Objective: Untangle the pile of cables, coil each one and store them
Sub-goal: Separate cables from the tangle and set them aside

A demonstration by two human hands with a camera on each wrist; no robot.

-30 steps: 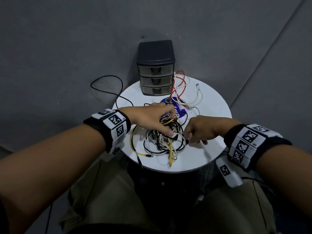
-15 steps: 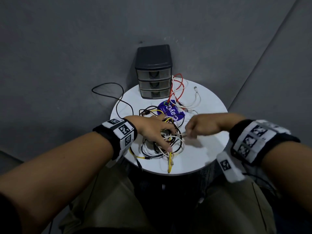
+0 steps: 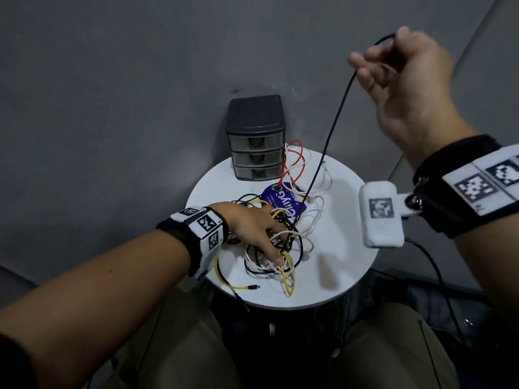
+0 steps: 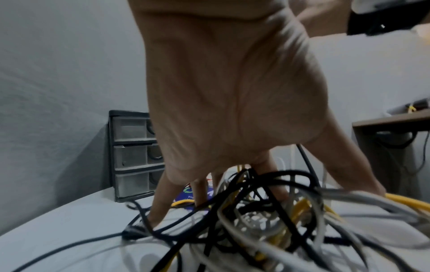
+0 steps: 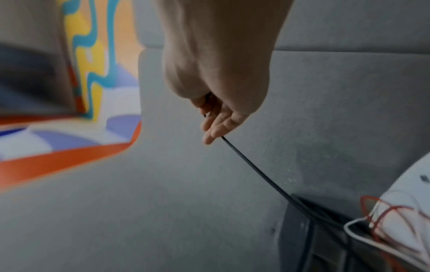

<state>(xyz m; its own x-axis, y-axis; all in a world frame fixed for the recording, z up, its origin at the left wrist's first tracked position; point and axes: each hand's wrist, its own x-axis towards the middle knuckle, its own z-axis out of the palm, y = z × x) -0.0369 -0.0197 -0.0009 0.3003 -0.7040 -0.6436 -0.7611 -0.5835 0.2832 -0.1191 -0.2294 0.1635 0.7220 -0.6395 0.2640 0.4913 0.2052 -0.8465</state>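
A: What is seen nearest?
B: A smooth round white table (image 3: 341, 279) is seen, with a tangled pile of cables (image 3: 276, 255), thin yellow, white and black, pressed down by the spread left hand (image 3: 254, 227), fingers straight.

A: And farther off?
B: 1 glossy black cable (image 3: 330, 136) is pinched taut in the raised right hand (image 3: 404, 77). A boxy dark plastic unit of 3 drawers (image 3: 255, 138) stands at the far rim.

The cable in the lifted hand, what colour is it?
Black. The cable pinched by the right hand shows best in the head view.
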